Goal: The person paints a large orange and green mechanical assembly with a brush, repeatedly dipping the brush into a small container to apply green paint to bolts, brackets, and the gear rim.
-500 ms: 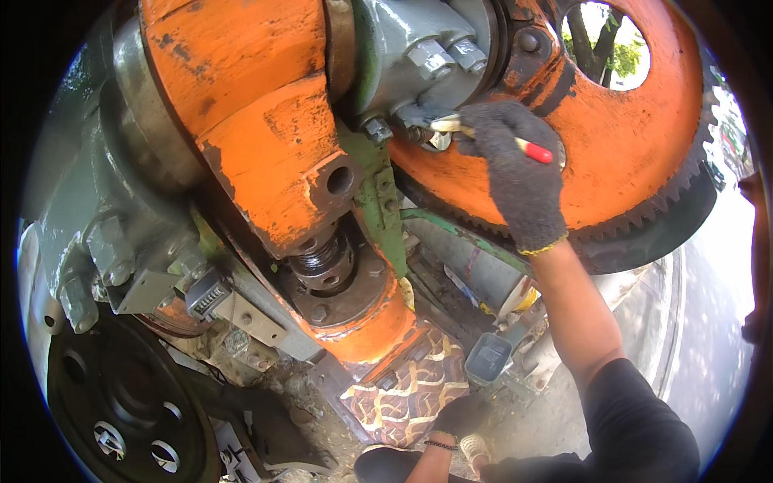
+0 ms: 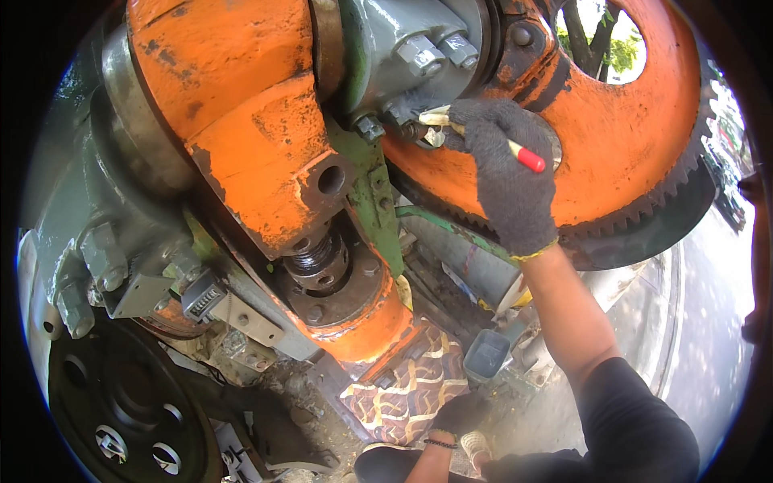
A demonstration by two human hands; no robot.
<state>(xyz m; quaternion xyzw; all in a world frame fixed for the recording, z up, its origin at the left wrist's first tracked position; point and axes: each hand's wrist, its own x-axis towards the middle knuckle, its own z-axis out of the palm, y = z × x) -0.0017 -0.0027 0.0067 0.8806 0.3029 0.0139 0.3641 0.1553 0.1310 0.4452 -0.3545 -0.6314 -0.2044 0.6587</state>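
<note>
My right hand (image 2: pixel 511 173), in a dark grey knit glove, is closed round a paintbrush (image 2: pixel 529 158) with a pale handle and red end. Its light bristles point left, close to the bolts under the grey-painted housing (image 2: pixel 378 56); I cannot tell whether they touch. Behind that hand stands a large orange gear wheel (image 2: pixel 620 153) with dark teeth. Low in the view, my left hand (image 2: pixel 460 414), also gloved, is beside a brown patterned cloth (image 2: pixel 403 386). Its fingers blend into the shadow, so their shape cannot be made out.
A worn orange crank arm (image 2: pixel 258 137) fills the upper middle, above a threaded shaft (image 2: pixel 318 262). At the lower left is a black wheel (image 2: pixel 129 394) with holes. A small grey tub (image 2: pixel 487 354) sits on the ground, near a white bucket (image 2: pixel 491 274) lying tilted.
My right hand and the brush have shifted slightly left, and the brush's bristles show more sharply. The whole view has moved a little. My left hand stays by the cloth.
</note>
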